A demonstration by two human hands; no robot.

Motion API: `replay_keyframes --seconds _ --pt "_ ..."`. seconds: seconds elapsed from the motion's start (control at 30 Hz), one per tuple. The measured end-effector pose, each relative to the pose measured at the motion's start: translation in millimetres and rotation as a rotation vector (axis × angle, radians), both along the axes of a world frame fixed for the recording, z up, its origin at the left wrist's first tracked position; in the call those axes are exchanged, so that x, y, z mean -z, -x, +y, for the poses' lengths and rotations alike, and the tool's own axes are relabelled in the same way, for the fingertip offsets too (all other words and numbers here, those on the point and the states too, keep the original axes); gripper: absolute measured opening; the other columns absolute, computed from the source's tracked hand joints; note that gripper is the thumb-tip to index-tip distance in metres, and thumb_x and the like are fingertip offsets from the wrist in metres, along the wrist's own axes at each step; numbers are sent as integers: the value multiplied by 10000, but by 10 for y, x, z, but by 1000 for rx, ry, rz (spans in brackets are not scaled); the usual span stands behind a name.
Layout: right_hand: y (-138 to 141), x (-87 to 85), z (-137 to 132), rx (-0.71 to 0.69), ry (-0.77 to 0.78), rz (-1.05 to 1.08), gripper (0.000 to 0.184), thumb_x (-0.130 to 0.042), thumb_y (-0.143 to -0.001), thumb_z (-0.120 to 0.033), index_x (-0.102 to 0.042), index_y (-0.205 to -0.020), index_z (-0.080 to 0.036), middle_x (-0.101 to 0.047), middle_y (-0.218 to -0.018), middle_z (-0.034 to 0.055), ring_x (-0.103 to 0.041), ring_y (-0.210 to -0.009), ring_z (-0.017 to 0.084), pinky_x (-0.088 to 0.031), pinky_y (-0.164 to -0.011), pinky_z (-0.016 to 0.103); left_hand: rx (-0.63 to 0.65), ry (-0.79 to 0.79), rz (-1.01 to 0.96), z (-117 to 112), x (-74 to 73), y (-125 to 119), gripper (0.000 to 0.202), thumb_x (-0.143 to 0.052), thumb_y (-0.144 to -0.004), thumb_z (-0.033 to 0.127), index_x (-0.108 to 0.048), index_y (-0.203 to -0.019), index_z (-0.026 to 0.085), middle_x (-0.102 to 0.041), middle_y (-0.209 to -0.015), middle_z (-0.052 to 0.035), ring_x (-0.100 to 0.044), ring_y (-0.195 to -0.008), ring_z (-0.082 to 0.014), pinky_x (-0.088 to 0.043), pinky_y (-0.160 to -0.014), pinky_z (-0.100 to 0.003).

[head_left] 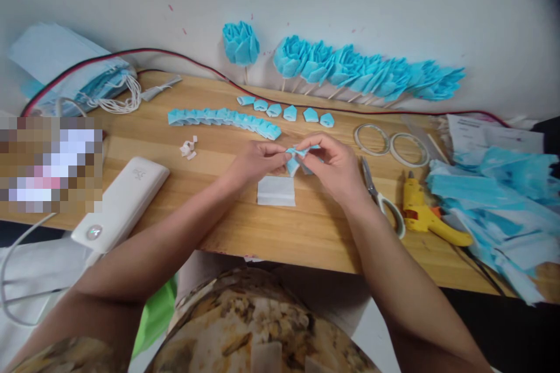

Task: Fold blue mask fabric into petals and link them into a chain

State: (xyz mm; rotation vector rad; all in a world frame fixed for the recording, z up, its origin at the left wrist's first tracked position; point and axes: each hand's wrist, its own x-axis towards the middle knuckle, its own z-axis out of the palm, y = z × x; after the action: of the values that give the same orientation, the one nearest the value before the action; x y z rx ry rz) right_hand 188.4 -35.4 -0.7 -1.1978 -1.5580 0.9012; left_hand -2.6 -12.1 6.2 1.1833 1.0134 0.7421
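Note:
Between my two hands is a small piece of light-blue mask fabric, partly folded and partly covered by my fingers. My left hand pinches its left side. The fingers of my right hand close on its right side. On the table just below lies a white rectangular fabric piece. Beyond my hands stretches a row of folded blue petals, set close together. Several separate folded petals stand to the right of that row.
Scissors, a yellow glue gun, tape rolls and cut blue fabric lie on the right. Blue fabric flowers on sticks lean against the wall. A white power bank, paper scraps and stacked masks are left.

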Motion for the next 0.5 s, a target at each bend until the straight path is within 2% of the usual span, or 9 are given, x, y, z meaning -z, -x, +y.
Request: replay_keyframes --seconds 0.1,0.17,0.37,0.5 --pt "-14 -39 -1 -18 -50 -24 122 -665 -808 -168 -742 -815 -263 -756 -1163 29 -693 -1067 210 -545 -814 348 24 32 -16 22 -20 2 169 -768 -839 241 -743 -694 157 -691 -617 -15 -578 -553 -103 -511 -611 -236" --pt "-22 -58 0 -22 -53 -37 156 -640 -802 -138 -741 -803 -258 -750 -1229 37 -691 -1123 221 -535 -808 348 15 41 -15 27 -32 3 171 -755 -848 224 -738 -692 156 -681 -599 -14 -559 -525 -95 -495 -575 -228" --pt "-30 -38 9 -11 -88 -66 170 -632 -809 -126 -741 -799 -256 -755 -1215 42 -690 -1163 228 -538 -846 364 42 22 -27 25 -38 29 137 -797 -829 257 -777 -745 152 -702 -628 -25 -571 -546 -98 -499 -573 -225" --pt "-33 -26 11 -14 -83 -67 172 -631 -808 -126 -741 -802 -257 -755 -1203 44 -693 -1166 227 -552 -844 361 64 16 -51 31 -34 44 185 -839 -806 304 -772 -731 149 -708 -645 -29 -579 -558 -96 -505 -575 -220"
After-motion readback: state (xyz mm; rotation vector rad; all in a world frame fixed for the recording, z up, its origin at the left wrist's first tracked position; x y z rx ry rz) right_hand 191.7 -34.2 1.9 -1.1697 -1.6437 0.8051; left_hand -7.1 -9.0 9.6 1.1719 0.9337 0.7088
